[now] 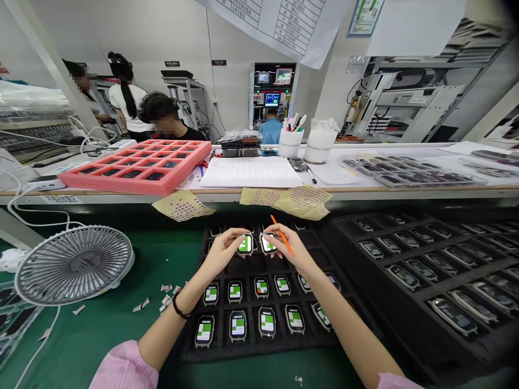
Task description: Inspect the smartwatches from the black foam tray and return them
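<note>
My left hand (227,247) is closed on a smartwatch body (245,245) with a lit green and white screen, its thumb against the glass. In my right hand (288,246) are a second watch body (267,243), also lit, and a thin orange pen-like stick (281,233) that slants up between the fingers. The two watches are held side by side, a little apart, over a black foam tray (251,301). Strapless watches such as this one (238,326) lie in its pockets, many with green and white screens. My forearms hide part of the tray.
Another black foam tray (381,273) of dark-screened watches stands right. A grey fan (77,265) and paper scraps (166,297) are left on the green mat. On the shelf stand a pink foam tray (162,186), papers (251,172) and a pen cup (290,143). Several people are beyond.
</note>
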Demonstrator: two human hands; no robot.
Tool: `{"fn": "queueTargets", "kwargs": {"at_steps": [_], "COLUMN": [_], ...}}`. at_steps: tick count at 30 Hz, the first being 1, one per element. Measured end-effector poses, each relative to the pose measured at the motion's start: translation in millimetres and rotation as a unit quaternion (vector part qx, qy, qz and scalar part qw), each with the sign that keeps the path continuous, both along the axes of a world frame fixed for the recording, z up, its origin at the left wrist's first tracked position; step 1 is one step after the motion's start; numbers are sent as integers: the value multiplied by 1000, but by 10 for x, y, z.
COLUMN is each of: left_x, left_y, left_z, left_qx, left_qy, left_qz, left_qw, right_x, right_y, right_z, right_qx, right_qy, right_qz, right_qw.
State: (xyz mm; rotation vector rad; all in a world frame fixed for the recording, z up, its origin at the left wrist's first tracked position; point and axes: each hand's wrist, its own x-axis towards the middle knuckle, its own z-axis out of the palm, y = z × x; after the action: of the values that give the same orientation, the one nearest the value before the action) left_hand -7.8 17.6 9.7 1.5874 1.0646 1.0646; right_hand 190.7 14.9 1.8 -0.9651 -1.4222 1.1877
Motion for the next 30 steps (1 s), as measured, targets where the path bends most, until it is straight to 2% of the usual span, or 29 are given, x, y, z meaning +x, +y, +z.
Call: {"fn": "queueTargets", "kwargs": {"at_steps": [5,9,14,18,24,30], "left_x": [-4,-9,-40,-62,-42,-25], "left_y": [17,30,75,93,79,84], "left_z": [-15,-16,-64,-85,-60,-90], "left_qx": [-18,-21,13,16,-3,3], "left_qy": [7,20,17,9,-3,0], "left_qz": [6,-3,-37,-53,-39,-47], "left_qw": [1000,1000,999,998,999,999], "right_x": [-1,17,39,54,29,-18], "right_y": [11,44,69,53,37,54], "right_z": [-24,-55,-73,-40,-14,-57], "right_qx": [-9,1,-10,-12,-11,-35], "right_qy": [-2,4,24,4,-1,28], "right_qz": [-4,28,79,94,71,-22], "right_qw": [1000,1000,997,995,997,999]}}
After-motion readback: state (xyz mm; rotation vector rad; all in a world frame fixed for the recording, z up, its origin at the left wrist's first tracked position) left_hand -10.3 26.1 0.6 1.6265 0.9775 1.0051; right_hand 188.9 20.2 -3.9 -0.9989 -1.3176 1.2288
